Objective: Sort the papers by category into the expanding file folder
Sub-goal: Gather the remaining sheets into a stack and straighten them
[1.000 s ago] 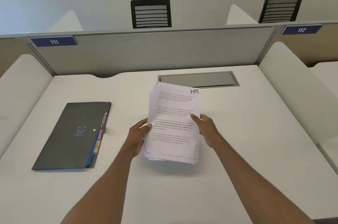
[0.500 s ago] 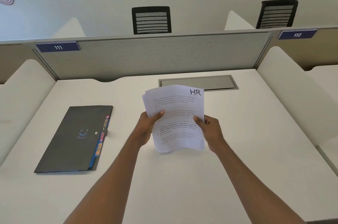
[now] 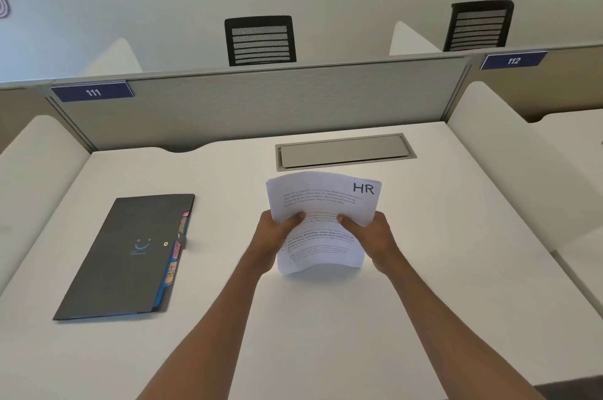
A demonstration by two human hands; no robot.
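**White tabletop (image 3: 456, 253), and papers (image 3: 321, 200) held in both hands**

The left hand (image 3: 277, 236) grips the left side of the papers, with its thumb on the front page. The right hand (image 3: 372, 233) grips the right side the same way. Both hands are closed on the stack, and the stack stands up and bends a little. The top page has lines of print and "HR" written big in its top right corner. The bottom edge is low over the tabletop, in the middle. I cannot tell if it touches.

To the left, well apart from the papers, lies the folder (image 3: 130, 256). It is dark grey, flat and closed. Bright tabs (image 3: 176, 253) stick out along its right edge.

Behind the papers a grey lid (image 3: 342, 150) sits in the tabletop. Past that is a grey wall (image 3: 261, 102) with blue signs, 111 (image 3: 93, 92) and 112 (image 3: 513, 60). Two black chairs (image 3: 260, 40) (image 3: 478, 26) show over the wall.
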